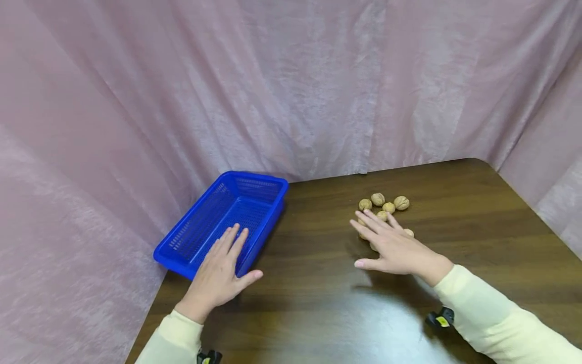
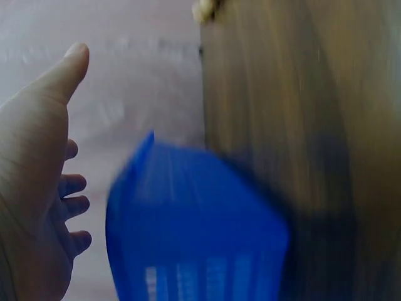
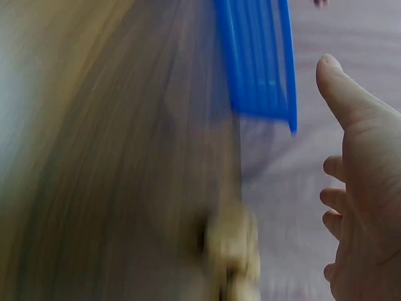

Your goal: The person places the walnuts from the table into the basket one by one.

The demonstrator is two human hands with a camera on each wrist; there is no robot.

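Pink draped curtain (image 1: 291, 91), brown wooden table (image 1: 313, 232), pale glare (image 1: 373, 328)

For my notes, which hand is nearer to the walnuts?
Right. The right hand partly covers the walnuts in the head view; the left hand is farther left, near the blue basket.

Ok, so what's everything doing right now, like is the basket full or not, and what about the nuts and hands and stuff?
Blue basket: upright, no nuts visible inside, partly hidden
Walnuts: loose on the table, some partly hidden
Left hand: fingers extended, holding nothing
Right hand: fingers spread, holding nothing
Curtain: hanging in folds
Table: shiny where light reflects
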